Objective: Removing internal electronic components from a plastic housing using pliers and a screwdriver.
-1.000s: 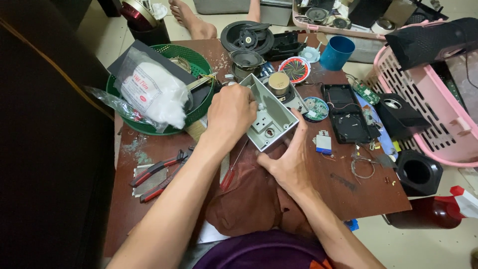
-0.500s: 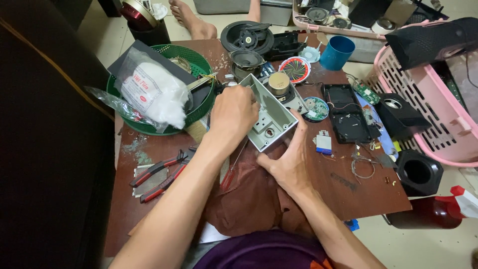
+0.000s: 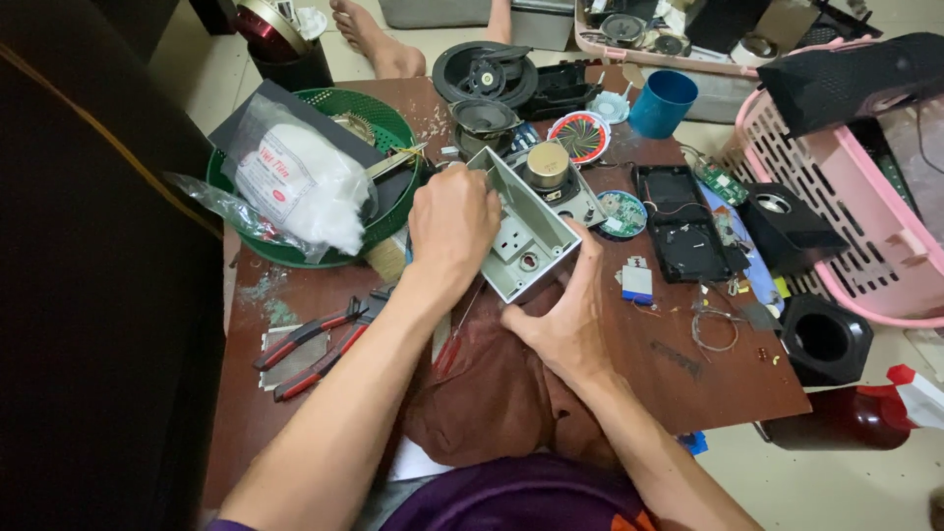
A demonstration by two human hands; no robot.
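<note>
Grey plastic casing (image 3: 526, 236) gripped by right hand (image 3: 562, 315), left hand (image 3: 452, 226) seemingly clenched on its rim.

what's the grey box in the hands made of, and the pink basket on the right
Grey box: likely moulded plastic, matt, with thin even walls and moulded round holes; painted metal can't be ruled out. Pink basket: plastic, slightly glossy, with a moulded lattice wall. Left hand and right hand hold the box.
</note>
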